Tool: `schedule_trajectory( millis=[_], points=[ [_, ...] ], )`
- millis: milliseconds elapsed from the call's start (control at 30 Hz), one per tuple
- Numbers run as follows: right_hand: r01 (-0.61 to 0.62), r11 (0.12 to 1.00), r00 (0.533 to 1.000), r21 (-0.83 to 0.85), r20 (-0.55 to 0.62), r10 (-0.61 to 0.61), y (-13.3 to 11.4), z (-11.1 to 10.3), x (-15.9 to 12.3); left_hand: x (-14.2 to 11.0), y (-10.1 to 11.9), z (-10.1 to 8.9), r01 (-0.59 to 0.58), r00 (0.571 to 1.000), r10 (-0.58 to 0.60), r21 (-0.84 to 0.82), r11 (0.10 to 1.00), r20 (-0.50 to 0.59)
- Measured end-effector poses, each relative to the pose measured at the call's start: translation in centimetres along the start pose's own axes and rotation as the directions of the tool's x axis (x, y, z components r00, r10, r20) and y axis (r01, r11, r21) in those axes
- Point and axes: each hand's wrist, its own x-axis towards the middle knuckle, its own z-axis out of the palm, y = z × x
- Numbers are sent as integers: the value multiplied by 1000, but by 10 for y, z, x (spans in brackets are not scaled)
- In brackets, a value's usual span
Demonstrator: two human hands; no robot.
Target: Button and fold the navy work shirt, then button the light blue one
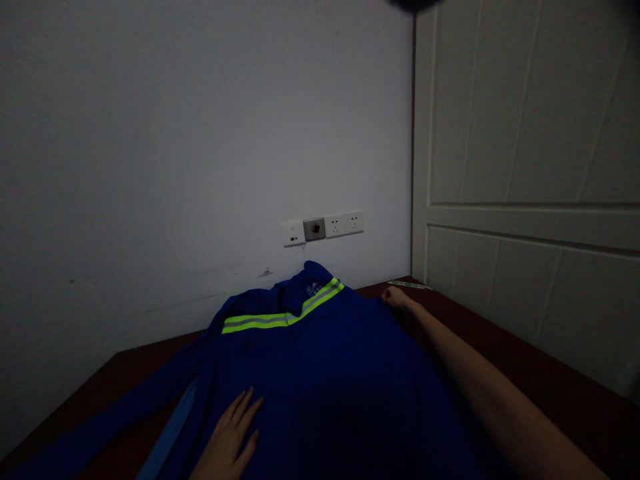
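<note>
A blue jacket with a yellow-green and grey stripe across the upper part lies spread before me, its collar end towards the wall. My left hand rests flat on the jacket's lower left part, fingers spread. At the jacket's far right shoulder, my right hand is closed, its fingers pinching the edge of the cloth. One long sleeve stretches out to the lower left. Light blue cloth shows beside it. Shadow hides the lower middle of the jacket.
The jacket lies on a dark red surface that meets a pale wall. Sockets and switch plates sit low on the wall. A white panelled door stands at the right. A thin pale strip lies near the corner.
</note>
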Motion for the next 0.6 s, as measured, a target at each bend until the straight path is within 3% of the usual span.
schedule_trajectory(
  millis=[167, 333, 467, 600],
  points=[
    [-6, 1000, 1000, -29, -22, 5, 0, -35, 8, 1, -4, 4, -33, 999, 34, 48, 998, -23],
    [26, 996, 998, -87, -51, -31, -26, -64, 22, 1, -8, 8, -53, 998, 54, 61, 997, -13],
    [65, 987, 996, -150, -58, -74, -46, -74, 25, 1, -7, 5, -28, 1000, 28, 42, 999, 5],
    [35, 982, 999, -188, -1, -36, -40, -71, 1, 2, -6, 4, -9, 1000, 9, 25, 1000, 30]
  ],
)
